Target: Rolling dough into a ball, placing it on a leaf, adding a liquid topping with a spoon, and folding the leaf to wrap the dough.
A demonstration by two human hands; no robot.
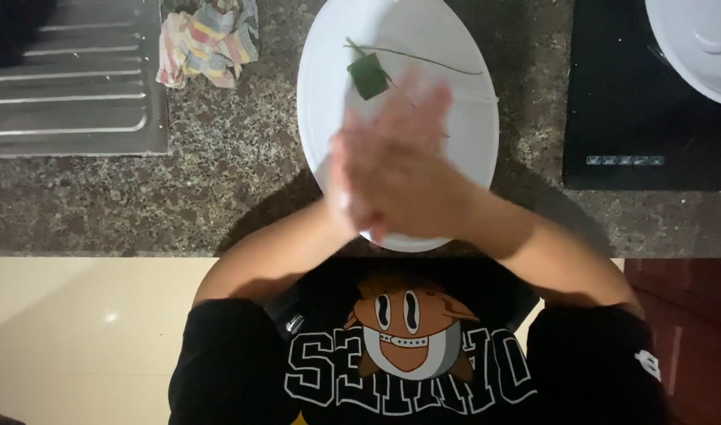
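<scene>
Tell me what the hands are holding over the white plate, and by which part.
It cannot be told: the left hand and right hand are pressed together, blurred, above the white plate.

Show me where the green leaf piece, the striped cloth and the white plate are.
green leaf piece [368,79], head view, middle of the folded leaf.
striped cloth [208,43], head view, centre of the crumpled cloth.
white plate [317,86], head view, bare left rim.

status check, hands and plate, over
Left hand and right hand pressed together, blurred, empty. Oval white plate beneath, small green leaf piece on it. Nothing blocking.
</scene>
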